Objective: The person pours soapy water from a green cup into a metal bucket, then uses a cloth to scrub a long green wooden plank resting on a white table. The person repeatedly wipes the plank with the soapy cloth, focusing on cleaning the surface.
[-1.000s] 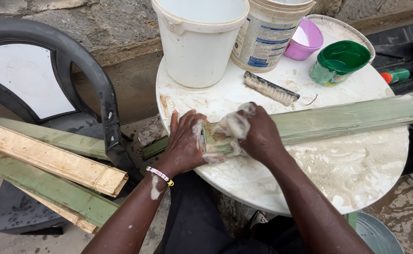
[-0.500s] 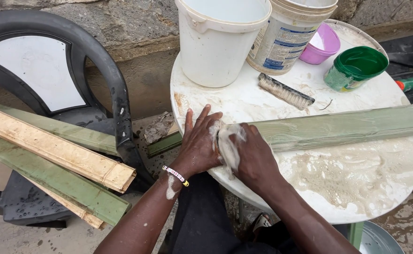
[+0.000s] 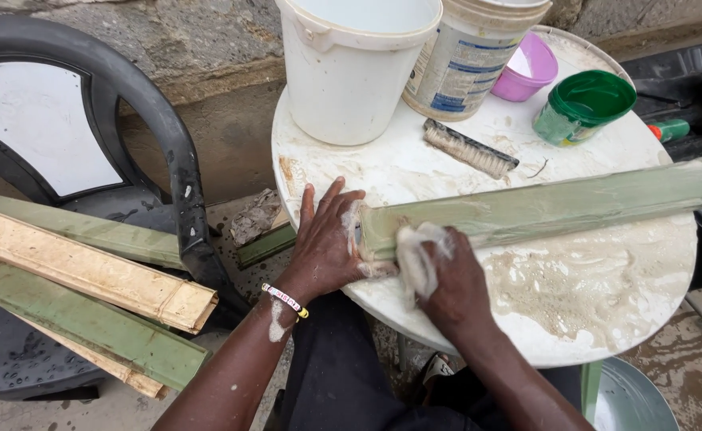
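Note:
A long green plant stalk strip lies across the round white table, wet and soapy. My left hand presses flat on the table at the strip's near end, fingers spread. My right hand grips a soapy whitish rag and holds it against the end of the strip. A beaded bracelet sits on my left wrist.
On the table stand a white bucket, a labelled tub, a pink bowl, a green cup and a scrub brush. Left, several green and tan strips lie across a black plastic chair. A metal basin sits below.
Both hands slid along the strip toward its near end. The left hand went from gripping by the rag to lying flat with spread fingers; the right still rubs with the rag.

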